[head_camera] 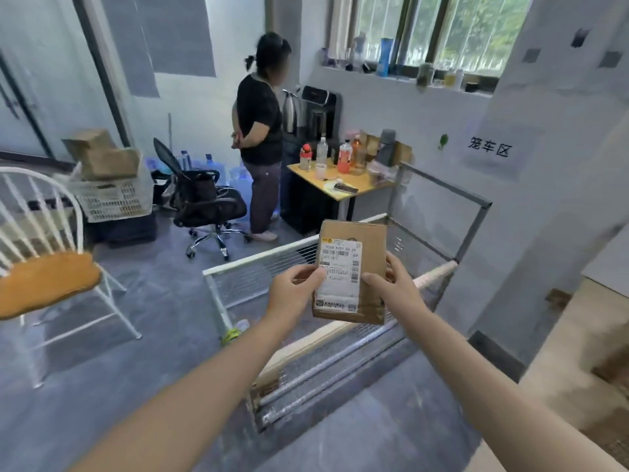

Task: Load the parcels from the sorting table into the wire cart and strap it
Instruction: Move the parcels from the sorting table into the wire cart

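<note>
Both hands hold one flat brown cardboard parcel (371, 245) upright in the air. The left hand (295, 288) pinches its left edge, with the thumb pressed flat on the front and the other fingers curled out of sight behind. The right hand (391, 284) grips the right edge the same way, thumb on the front face and fingers wrapped round the back. Neither hand is spread; both close firmly on the cardboard.

The parcel is a thin rectangle of matt, slightly creased board. A white printed shipping label (341, 267) with barcodes covers most of its left half, and both thumbs touch that label or its margin.

The parcel hangs above the open top of the wire cart (259, 259) without touching it. The cart is a low box on the grey floor, with a white tubular rim, fine mesh walls and a taller grey metal tube frame (442, 185) on its far side.

To the left stands a white spindle-back chair with an orange wooden seat (51, 277). Beyond are a black mesh office chair (204, 199), a standing person in a black top (258, 120), and a small yellow table (360, 187) with bottles on it.
</note>
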Motion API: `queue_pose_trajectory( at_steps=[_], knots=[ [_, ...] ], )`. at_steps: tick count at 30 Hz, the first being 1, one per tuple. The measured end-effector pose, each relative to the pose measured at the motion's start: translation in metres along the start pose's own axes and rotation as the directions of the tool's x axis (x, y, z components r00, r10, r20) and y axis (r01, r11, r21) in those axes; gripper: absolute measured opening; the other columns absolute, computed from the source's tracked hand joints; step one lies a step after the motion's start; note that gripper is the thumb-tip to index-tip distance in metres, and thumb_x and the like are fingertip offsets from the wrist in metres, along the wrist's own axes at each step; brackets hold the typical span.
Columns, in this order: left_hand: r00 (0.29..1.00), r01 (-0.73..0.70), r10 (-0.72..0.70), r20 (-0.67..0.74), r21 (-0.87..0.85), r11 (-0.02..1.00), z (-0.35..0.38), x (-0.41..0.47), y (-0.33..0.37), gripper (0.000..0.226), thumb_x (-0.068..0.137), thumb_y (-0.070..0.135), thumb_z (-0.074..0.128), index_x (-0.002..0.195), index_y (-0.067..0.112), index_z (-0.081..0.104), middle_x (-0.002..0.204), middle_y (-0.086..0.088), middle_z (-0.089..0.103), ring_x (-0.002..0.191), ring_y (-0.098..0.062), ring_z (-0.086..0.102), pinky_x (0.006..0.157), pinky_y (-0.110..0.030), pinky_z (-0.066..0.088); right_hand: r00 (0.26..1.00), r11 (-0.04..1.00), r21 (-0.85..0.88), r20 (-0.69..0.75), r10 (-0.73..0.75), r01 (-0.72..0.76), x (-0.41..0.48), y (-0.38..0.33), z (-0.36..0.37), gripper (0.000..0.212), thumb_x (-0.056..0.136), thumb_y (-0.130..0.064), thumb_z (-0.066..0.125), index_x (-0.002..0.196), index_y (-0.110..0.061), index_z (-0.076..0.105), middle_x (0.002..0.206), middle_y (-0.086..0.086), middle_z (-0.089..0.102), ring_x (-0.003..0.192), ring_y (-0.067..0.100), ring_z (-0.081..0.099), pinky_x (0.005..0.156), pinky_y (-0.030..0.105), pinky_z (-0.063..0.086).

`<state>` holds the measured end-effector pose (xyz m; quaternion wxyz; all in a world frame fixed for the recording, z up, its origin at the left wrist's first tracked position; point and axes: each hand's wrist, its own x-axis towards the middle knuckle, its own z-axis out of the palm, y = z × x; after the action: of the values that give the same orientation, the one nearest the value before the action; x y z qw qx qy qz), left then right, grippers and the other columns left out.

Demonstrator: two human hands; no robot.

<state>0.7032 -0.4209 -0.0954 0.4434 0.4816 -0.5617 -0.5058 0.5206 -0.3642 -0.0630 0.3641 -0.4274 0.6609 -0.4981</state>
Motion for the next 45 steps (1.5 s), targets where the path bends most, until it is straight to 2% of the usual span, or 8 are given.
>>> queue_pose_trajectory(
  at_steps=[4,7,13,18,24,29,36,45],
  knots=[
    [0.995,0.044,-0.042,-0.090,0.015,0.999,-0.060,0.020,-0.019,0.031,0.086,0.037,0.074,0.110,0.018,0.073,0.103,0.005,0.074,0.098,-0.013,0.069,0.093,-0.040,0.056,0.996,1.000,0.004,0.091,0.006,-0.006,0.019,-0.005,0.065,0.058,0.094,-0.018,0.062,0.144,-0.031,0.038,0.126,-0.002,0.057,0.110,0.015,0.056,0.074,0.028,0.048],
    [0.990,0.056,-0.055,-0.132,-0.001,0.998,-0.090,0.035,-0.031,0.024,0.086,0.038,0.074,0.105,0.023,0.073,0.101,0.006,0.075,0.097,-0.012,0.070,0.092,-0.041,0.056,0.988,1.000,0.012,0.156,0.010,-0.012,0.036,-0.010,0.101,0.055,0.094,-0.017,0.061,0.143,-0.033,0.039,0.124,-0.004,0.057,0.114,0.017,0.055,0.076,0.028,0.049],
    [0.967,0.109,-0.112,-0.228,-0.028,0.994,-0.119,0.062,-0.045,0.023,0.088,0.032,0.072,0.108,0.019,0.070,0.103,0.004,0.073,0.096,-0.011,0.068,0.085,-0.028,0.057,0.966,0.999,0.002,0.256,0.031,-0.033,0.079,-0.009,0.146,0.053,0.096,-0.015,0.059,0.143,-0.030,0.040,0.117,-0.006,0.057,0.103,0.009,0.058,0.063,0.019,0.048],
    [0.953,0.124,-0.123,-0.275,-0.013,0.992,-0.114,0.107,-0.045,0.022,0.088,0.032,0.072,0.106,0.019,0.071,0.100,0.005,0.073,0.094,-0.009,0.069,0.080,-0.023,0.056,0.953,0.999,0.016,0.300,0.042,-0.049,0.133,-0.006,0.155,0.054,0.095,-0.017,0.060,0.144,-0.029,0.041,0.124,-0.003,0.055,0.101,0.008,0.056,0.063,0.021,0.046],
    [0.945,0.138,-0.131,-0.299,0.001,0.990,-0.076,0.179,-0.041,0.029,0.088,0.034,0.071,0.111,0.016,0.071,0.105,0.001,0.074,0.098,-0.012,0.069,0.086,-0.030,0.058,0.951,1.000,0.014,0.309,0.018,-0.024,0.217,-0.003,0.137,0.054,0.094,-0.022,0.062,0.142,-0.034,0.042,0.128,-0.002,0.057,0.115,0.019,0.056,0.087,0.039,0.051],
    [0.939,0.160,-0.149,-0.310,0.010,0.987,-0.049,0.231,-0.051,0.029,0.088,0.037,0.072,0.111,0.019,0.071,0.104,0.005,0.073,0.099,-0.011,0.068,0.091,-0.035,0.056,0.939,0.999,-0.022,0.343,0.030,-0.023,0.279,0.008,0.125,0.053,0.094,-0.023,0.062,0.142,-0.035,0.041,0.128,-0.001,0.058,0.116,0.020,0.056,0.094,0.044,0.051],
    [0.897,0.246,-0.237,-0.374,-0.025,0.969,-0.050,0.264,-0.084,0.020,0.085,0.037,0.074,0.100,0.024,0.072,0.097,0.008,0.074,0.094,-0.010,0.069,0.090,-0.036,0.057,0.913,0.993,-0.090,0.395,0.103,-0.074,0.324,0.023,0.152,0.050,0.096,-0.022,0.060,0.141,-0.033,0.043,0.126,-0.003,0.058,0.111,0.017,0.057,0.068,0.024,0.047],
    [0.878,0.287,-0.298,-0.376,-0.087,0.954,-0.103,0.317,-0.124,0.022,0.090,0.031,0.071,0.108,0.019,0.069,0.104,0.006,0.071,0.098,-0.005,0.065,0.089,-0.029,0.055,0.901,0.979,-0.181,0.403,0.162,-0.095,0.367,0.036,0.229,0.050,0.096,-0.019,0.060,0.141,-0.032,0.043,0.128,-0.002,0.056,0.106,0.013,0.056,0.075,0.029,0.047]
  ],
)
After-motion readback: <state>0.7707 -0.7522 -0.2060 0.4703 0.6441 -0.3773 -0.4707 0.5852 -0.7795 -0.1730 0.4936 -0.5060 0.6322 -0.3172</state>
